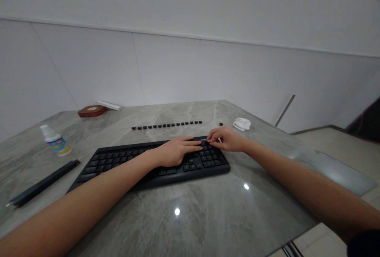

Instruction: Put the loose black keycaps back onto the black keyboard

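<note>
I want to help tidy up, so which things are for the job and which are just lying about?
For the job, it seems:
black keyboard, left grip on it, right grip at its right end
row of small black pieces, probably keys
lone black piece, probably another

Seemingly lying about:
white bottle
long black object
brownish object
white bar
crumpled white cloth or tissue

One keyboard, one bottle, sixteen loose keycaps show.

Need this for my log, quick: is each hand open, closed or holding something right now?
Left hand: open, fingers outstretched over the keyboard.
Right hand: fingers curled at the keyboard's right end; can't tell if holding anything.
</note>
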A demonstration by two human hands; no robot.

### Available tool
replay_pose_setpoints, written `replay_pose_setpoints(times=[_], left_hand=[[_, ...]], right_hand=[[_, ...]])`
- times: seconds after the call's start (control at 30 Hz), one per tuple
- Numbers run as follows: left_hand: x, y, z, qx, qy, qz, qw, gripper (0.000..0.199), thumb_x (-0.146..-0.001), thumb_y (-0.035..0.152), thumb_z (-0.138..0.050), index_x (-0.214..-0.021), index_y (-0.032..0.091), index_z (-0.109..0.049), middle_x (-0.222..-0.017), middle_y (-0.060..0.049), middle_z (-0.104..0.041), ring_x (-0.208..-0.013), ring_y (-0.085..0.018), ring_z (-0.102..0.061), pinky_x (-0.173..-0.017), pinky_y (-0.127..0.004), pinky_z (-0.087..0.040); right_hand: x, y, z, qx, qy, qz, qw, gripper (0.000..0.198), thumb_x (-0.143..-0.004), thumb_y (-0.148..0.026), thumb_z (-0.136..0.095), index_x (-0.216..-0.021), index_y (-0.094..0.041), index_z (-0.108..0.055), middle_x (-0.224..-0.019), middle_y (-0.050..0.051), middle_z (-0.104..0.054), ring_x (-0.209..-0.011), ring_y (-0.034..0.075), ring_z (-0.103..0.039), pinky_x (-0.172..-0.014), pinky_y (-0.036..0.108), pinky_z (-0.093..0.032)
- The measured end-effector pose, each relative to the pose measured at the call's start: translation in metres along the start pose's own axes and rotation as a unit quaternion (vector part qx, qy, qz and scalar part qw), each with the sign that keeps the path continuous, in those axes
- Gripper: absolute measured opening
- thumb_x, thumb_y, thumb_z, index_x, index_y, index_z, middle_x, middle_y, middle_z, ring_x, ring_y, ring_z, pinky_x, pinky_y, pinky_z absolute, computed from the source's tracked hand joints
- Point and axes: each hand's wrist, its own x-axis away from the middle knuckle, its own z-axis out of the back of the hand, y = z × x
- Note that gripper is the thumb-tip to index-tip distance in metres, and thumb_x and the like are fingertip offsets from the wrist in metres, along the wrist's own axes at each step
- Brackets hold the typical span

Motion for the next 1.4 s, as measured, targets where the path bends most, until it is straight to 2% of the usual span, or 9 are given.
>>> replay_pose_setpoints(times=[0.2,0.47,0.6,0.73,1.03,1.23,1.4], left_hand=[[0.0,-0.001,-0.001,-0.002,0.001,-0.003,1.0,0.07,-0.074,-0.005,-0.04,-0.14,0.021,-0.042,-0.148,-0.001,-0.038,-0.139,-0.024,-0.03,-0.115,-0.045,-0.029],[0.0,0.001,0.001,0.006,-0.005,0.007,1.0,0.07,-0.075,-0.005,-0.04,-0.14,0.021,-0.042,-0.148,-0.002,-0.038,-0.139,-0.023,-0.029,-0.115,-0.045,-0.029],[0.0,0.0,0.001,0.004,-0.003,0.001,1.0,0.071,-0.074,-0.006,-0.04,-0.14,0.019,-0.041,-0.148,-0.003,-0.038,-0.139,-0.023,-0.028,-0.115,-0.045,-0.029],[0.0,-0.001,0.0,0.004,0.006,-0.006,1.0,0.07,-0.075,-0.005,-0.04,-0.14,0.021,-0.041,-0.147,-0.003,-0.039,-0.138,-0.024,-0.03,-0.113,-0.046,-0.031],[0.0,0.0,0.0,-0.008,0.009,-0.008,1.0,0.068,-0.075,-0.005,-0.039,-0.139,0.019,-0.043,-0.147,-0.002,-0.04,-0.137,-0.023,-0.033,-0.114,-0.044,-0.031],[0.0,-0.001,-0.002,-0.005,0.006,-0.004,1.0,0.069,-0.075,-0.005,-0.04,-0.14,0.021,-0.042,-0.147,-0.003,-0.04,-0.138,-0.024,-0.031,-0.114,-0.045,-0.031],[0.0,-0.002,-0.002,0.002,0.009,-0.005,1.0,0.07,-0.074,-0.005,-0.039,-0.14,0.02,-0.042,-0.147,-0.004,-0.04,-0.138,-0.023,-0.031,-0.114,-0.045,-0.031]], right_hand=[[0.0,0.0,-0.003,-0.029,0.026,-0.013,0.999,0.014,-0.082,-0.025,-0.06,-0.079,-0.016,-0.071,-0.086,0.007,-0.072,-0.068,0.012,-0.063,-0.063,0.024,-0.048],[-0.001,-0.006,0.001,-0.014,-0.008,-0.003,1.0,0.014,-0.078,-0.017,-0.058,-0.072,-0.014,-0.071,-0.085,0.008,-0.07,-0.064,0.011,-0.06,-0.06,0.023,-0.047],[0.001,-0.01,0.004,0.013,-0.03,0.002,0.999,0.015,-0.078,-0.015,-0.057,-0.074,-0.015,-0.071,-0.09,0.007,-0.068,-0.066,0.011,-0.059,-0.065,0.024,-0.047],[0.0,-0.014,0.006,0.051,-0.023,0.004,0.998,0.015,-0.078,-0.015,-0.057,-0.074,-0.015,-0.072,-0.096,0.007,-0.065,-0.075,0.013,-0.059,-0.074,0.028,-0.047],[-0.006,-0.018,0.008,0.097,-0.052,-0.047,0.993,0.016,-0.079,-0.017,-0.059,-0.068,-0.015,-0.072,-0.076,0.004,-0.061,-0.066,0.012,-0.054,-0.067,0.025,-0.042],[-0.005,-0.018,0.013,0.078,-0.084,-0.019,0.993,0.021,-0.084,-0.021,-0.056,-0.075,-0.018,-0.075,-0.097,0.006,-0.067,-0.076,0.013,-0.061,-0.076,0.027,-0.045],[-0.001,-0.022,0.012,0.094,-0.084,-0.021,0.992,0.021,-0.083,-0.018,-0.055,-0.075,-0.018,-0.075,-0.097,0.006,-0.067,-0.079,0.015,-0.062,-0.078,0.028,-0.046]])
